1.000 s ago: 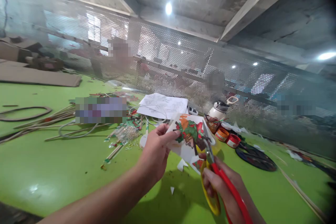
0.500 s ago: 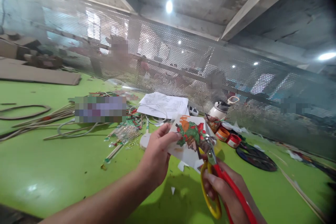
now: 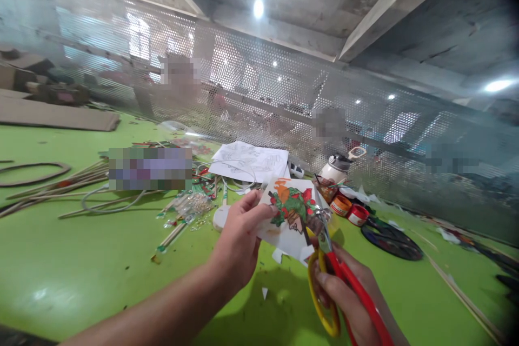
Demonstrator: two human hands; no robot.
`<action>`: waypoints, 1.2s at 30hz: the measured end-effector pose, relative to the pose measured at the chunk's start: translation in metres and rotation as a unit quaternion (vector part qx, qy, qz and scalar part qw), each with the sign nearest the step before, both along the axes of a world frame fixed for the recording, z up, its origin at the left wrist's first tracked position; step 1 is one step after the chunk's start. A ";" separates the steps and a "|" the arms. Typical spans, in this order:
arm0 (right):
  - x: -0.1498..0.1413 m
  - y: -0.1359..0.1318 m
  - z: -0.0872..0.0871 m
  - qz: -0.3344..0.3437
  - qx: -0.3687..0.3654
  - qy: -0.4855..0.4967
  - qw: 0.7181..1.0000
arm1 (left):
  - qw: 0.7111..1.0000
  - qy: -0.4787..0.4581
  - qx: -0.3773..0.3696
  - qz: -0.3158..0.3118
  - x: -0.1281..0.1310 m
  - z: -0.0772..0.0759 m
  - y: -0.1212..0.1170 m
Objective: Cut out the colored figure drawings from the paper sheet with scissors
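Note:
My left hand pinches the left edge of a white sheet with a coloured drawing in green, red and orange, held up above the green table. My right hand grips scissors with one red and one yellow handle. Their blades meet the sheet's lower right edge, beside the drawing. Small white paper scraps lie on the table under the sheet.
Behind the sheet lie line-drawing papers, sticks and cords, small paint pots, a white kettle and a dark ring. A perforated metal screen walls the table's far side. Cardboard lies far left.
The sheet has turned slightly in my left hand and the scissors have shifted a little along its lower right edge. The view has drifted slightly.

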State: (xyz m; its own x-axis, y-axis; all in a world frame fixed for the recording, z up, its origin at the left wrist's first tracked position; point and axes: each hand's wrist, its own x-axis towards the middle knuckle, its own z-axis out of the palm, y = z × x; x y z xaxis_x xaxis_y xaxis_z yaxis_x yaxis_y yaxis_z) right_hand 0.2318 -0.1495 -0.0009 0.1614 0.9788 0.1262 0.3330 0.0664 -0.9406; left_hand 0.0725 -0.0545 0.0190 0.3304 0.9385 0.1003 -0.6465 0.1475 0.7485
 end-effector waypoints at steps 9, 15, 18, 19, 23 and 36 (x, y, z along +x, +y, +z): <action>-0.003 0.000 0.001 -0.014 -0.013 0.025 1.000 | 1.000 -0.001 -0.006 0.009 0.000 -0.001 0.001; -0.007 -0.002 0.007 -0.021 -0.024 0.014 0.999 | 1.000 0.003 -0.002 0.008 -0.001 0.000 0.002; -0.010 -0.001 0.008 -0.041 -0.048 0.015 0.998 | 1.000 0.013 -0.003 0.024 -0.003 0.002 0.004; -0.010 -0.001 0.008 -0.045 -0.048 0.013 0.998 | 0.999 0.016 -0.005 0.029 -0.003 0.002 0.004; -0.009 0.001 0.002 -0.043 -0.033 0.028 0.998 | 0.999 0.019 -0.008 0.043 -0.003 0.002 0.006; -0.004 0.003 -0.009 -0.058 -0.034 0.031 0.997 | 0.998 0.003 -0.024 0.061 -0.004 0.010 0.006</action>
